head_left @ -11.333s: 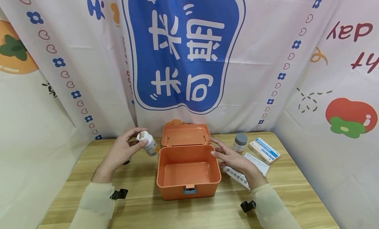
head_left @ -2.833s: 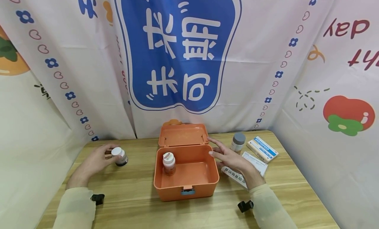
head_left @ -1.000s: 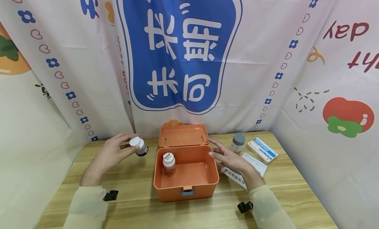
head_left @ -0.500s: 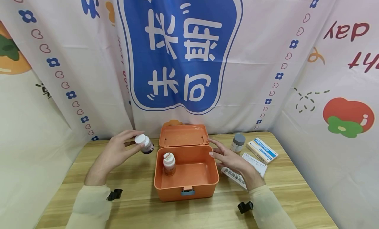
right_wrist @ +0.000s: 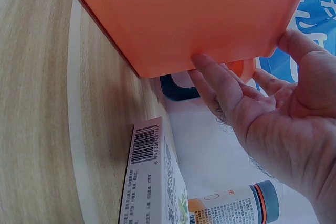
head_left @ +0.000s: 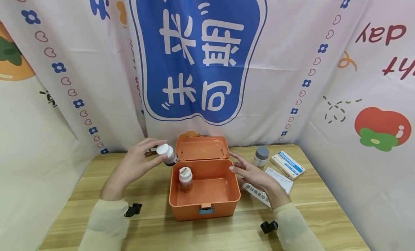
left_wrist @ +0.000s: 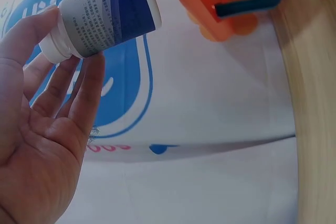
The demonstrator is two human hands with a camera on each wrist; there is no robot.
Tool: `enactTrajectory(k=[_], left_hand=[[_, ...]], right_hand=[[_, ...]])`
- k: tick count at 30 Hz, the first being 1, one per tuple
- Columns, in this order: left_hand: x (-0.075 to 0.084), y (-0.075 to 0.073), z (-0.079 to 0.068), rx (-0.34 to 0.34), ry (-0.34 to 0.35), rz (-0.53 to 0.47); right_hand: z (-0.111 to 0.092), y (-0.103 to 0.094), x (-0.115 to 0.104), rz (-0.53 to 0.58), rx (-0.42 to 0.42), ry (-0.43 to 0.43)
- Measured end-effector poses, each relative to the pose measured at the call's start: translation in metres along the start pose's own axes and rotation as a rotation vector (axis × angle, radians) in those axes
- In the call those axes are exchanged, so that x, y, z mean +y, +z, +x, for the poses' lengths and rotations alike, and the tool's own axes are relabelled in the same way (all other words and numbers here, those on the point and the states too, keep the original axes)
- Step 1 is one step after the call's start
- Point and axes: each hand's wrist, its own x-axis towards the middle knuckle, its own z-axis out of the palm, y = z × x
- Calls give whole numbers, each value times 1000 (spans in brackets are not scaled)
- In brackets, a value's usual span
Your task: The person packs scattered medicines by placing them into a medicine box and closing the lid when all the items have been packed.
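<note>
Thumb and fingers of my left hand (head_left: 137, 162) pinch a pill bottle (head_left: 168, 155) near its white cap. It is tilted, its base just behind the back left corner of an orange lidded box (head_left: 204, 210); the left wrist view shows a grey label with a dark blue band (left_wrist: 131, 9). A white pill bottle (head_left: 186, 180) stands inside the box at the left. My right hand (head_left: 254, 173) rests against the box's right side with fingers extended, the thumb at the rim and fingertips on the outer wall (right_wrist: 199, 19). The box's lid (head_left: 202, 148) is tipped back.
Right of the box stand a grey-capped bottle (head_left: 261, 158) and a blue-and-white medicine carton (head_left: 288, 164). Two more white cartons lie partly under my right hand, one with a printed side (head_left: 257, 194). A printed cloth (head_left: 275, 99) hangs behind the wooden table (head_left: 146, 229).
The bottle now in the box was in my left hand at first. My left hand then picked the blue-banded bottle up from the table's left and carried it right. The right hand stays put.
</note>
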Motion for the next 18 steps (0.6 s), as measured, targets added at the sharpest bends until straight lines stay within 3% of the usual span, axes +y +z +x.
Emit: enactTrajectory(k=[18], left_hand=[[25,25,14,-32,117,-57]], right_hand=[[0,1,-1,9,-1,8]])
